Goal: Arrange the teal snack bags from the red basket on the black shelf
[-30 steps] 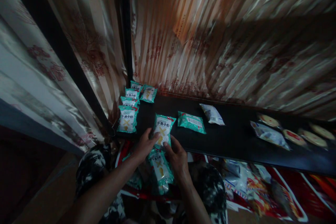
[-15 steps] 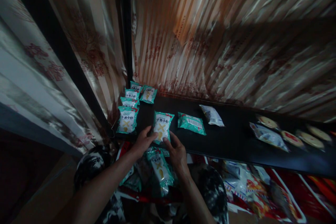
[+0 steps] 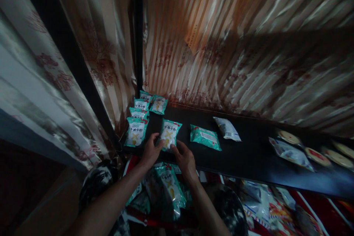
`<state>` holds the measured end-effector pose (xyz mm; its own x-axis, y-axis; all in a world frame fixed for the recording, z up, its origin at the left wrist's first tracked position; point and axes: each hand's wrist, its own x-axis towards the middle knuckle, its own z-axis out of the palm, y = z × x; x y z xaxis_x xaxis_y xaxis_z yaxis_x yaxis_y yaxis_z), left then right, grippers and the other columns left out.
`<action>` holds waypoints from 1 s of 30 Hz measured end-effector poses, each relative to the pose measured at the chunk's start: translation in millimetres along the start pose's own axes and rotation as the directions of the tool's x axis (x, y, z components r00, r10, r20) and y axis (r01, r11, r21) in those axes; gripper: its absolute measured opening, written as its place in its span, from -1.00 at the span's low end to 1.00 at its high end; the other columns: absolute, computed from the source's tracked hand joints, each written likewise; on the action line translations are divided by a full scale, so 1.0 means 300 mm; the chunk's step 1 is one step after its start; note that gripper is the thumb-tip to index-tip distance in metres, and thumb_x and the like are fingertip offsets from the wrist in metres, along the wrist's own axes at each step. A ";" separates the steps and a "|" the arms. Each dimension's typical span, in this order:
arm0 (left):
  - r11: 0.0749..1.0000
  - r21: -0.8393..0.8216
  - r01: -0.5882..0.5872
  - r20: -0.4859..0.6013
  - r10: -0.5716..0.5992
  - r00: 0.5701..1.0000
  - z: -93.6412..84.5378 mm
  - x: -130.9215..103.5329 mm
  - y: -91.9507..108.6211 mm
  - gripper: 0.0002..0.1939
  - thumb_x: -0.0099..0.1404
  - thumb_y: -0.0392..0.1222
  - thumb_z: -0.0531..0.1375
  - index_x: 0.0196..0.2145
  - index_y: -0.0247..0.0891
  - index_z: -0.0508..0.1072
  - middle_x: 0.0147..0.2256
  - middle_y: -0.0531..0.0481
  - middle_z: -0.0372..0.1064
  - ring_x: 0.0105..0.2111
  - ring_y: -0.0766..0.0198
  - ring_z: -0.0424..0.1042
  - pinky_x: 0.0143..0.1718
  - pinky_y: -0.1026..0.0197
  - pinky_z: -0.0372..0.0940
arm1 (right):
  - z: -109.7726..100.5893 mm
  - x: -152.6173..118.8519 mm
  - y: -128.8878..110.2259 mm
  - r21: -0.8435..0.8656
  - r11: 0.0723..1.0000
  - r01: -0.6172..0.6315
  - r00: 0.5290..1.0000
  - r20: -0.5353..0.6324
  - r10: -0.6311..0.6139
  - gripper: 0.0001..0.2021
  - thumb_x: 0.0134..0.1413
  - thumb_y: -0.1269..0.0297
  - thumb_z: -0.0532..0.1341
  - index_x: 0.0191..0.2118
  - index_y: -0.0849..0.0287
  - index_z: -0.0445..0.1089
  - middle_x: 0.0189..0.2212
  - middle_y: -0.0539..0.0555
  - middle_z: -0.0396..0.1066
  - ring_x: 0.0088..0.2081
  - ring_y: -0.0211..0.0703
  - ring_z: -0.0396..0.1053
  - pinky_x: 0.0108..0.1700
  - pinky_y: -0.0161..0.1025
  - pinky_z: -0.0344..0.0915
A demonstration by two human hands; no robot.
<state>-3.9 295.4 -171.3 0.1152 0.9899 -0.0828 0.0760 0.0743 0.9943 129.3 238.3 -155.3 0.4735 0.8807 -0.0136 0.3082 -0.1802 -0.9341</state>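
Observation:
Between my two hands is a green and white snack bag (image 3: 169, 132), its printed front facing me, over the front part of the black shelf (image 3: 243, 158). My left hand (image 3: 152, 150) grips its lower left edge, thumb on the front. From the lower right, my right hand (image 3: 184, 158) pinches it the same way. Just left of it stands a row of matching snack bags (image 3: 136, 132), one behind another, with a single matching bag (image 3: 159, 104) at the back beside them. To the right, another green bag (image 3: 205, 137) lies with its back side up.
A white and blue packet (image 3: 227, 129), a silvery packet (image 3: 291, 153) and several round, flat items (image 3: 317, 156) lie farther right. Below the shelf, a red-edged container (image 3: 155, 223) holds more green bags (image 3: 171, 188). Patterned curtains (image 3: 177, 44) and dark posts (image 3: 139, 29) border the shelf.
The camera view has shifted slightly, so the whole scene sits a little lower and farther right. Both hands still hold the same snack bag, now slightly nearer the left row.

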 end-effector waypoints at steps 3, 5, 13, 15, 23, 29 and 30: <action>1.000 0.020 -0.022 -0.014 0.022 1.000 0.002 0.017 0.003 -0.63 0.13 -0.14 0.20 -0.08 -0.24 0.36 -0.06 -0.12 0.38 -0.04 0.15 0.35 0.00 0.11 0.20 | 0.015 0.025 -0.002 -0.003 1.000 0.010 1.000 -0.010 -0.010 -0.60 -0.10 0.00 0.23 -0.15 0.11 0.47 -0.21 0.11 0.53 -0.15 0.06 0.45 -0.09 -0.08 0.31; 0.999 0.034 -0.020 -0.030 0.021 0.999 0.004 0.025 0.013 -0.62 0.13 -0.16 0.19 -0.07 -0.26 0.36 -0.06 -0.14 0.38 -0.03 0.13 0.34 0.01 0.11 0.19 | 0.030 0.045 0.003 0.011 1.000 0.028 1.000 -0.007 -0.027 -0.60 -0.08 0.02 0.21 -0.14 0.14 0.46 -0.20 0.12 0.52 -0.15 0.05 0.45 -0.09 -0.09 0.31; 0.994 0.110 0.021 -0.068 -0.014 0.998 0.016 0.033 0.062 -0.54 0.16 -0.22 0.12 0.04 -0.32 0.28 0.05 -0.24 0.29 0.04 0.08 0.29 0.04 0.09 0.19 | 0.079 0.125 0.013 -0.025 0.998 0.050 0.999 -0.009 -0.051 -0.63 -0.06 0.05 0.19 -0.14 0.12 0.46 -0.20 0.10 0.52 -0.17 0.01 0.44 -0.08 -0.10 0.29; 0.994 0.107 0.015 -0.068 -0.008 0.998 0.019 0.037 0.060 -0.53 0.16 -0.23 0.12 0.05 -0.29 0.27 0.06 -0.22 0.28 0.05 0.07 0.28 0.05 0.08 0.18 | 0.086 0.132 0.005 -0.050 0.998 0.048 0.999 -0.019 -0.049 -0.63 -0.05 0.06 0.18 -0.14 0.12 0.46 -0.20 0.11 0.51 -0.17 0.02 0.44 -0.08 -0.10 0.29; 0.971 0.229 -0.069 -0.075 0.089 0.993 0.037 0.058 0.039 -0.47 0.19 -0.26 0.05 0.13 -0.34 0.15 0.11 -0.27 0.21 0.11 0.08 0.23 0.09 0.06 0.17 | 0.116 0.162 0.002 -0.156 0.986 0.065 0.998 -0.003 -0.067 -0.62 0.01 0.08 0.13 -0.10 0.16 0.44 -0.19 0.14 0.51 -0.17 0.00 0.45 -0.11 -0.14 0.32; 0.897 0.393 -0.203 -0.048 0.241 0.969 0.051 0.082 0.000 -0.48 0.17 -0.32 0.03 0.11 -0.42 0.18 0.17 -0.30 0.10 0.20 0.09 0.09 0.21 0.05 0.03 | 0.134 0.198 0.003 -0.234 0.969 0.074 0.997 -0.010 -0.078 -0.63 0.04 0.12 0.12 -0.10 0.20 0.43 -0.19 0.16 0.51 -0.15 -0.04 0.45 -0.11 -0.20 0.32; 0.882 0.413 -0.225 -0.038 0.264 0.964 0.054 0.086 -0.008 -0.49 0.16 -0.32 0.02 0.10 -0.41 0.20 0.19 -0.28 0.08 0.21 0.09 0.05 0.22 0.05 0.01 | 0.135 0.204 0.002 -0.250 0.966 0.069 0.997 -0.010 -0.074 -0.64 0.05 0.13 0.11 -0.09 0.19 0.42 -0.19 0.15 0.51 -0.15 -0.04 0.45 -0.11 -0.21 0.32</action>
<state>14.9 318.8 -176.8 0.0929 0.9783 0.1850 0.4503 -0.2070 0.8686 125.0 309.8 -171.1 0.4577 0.8871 0.0594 0.5371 -0.2226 -0.8136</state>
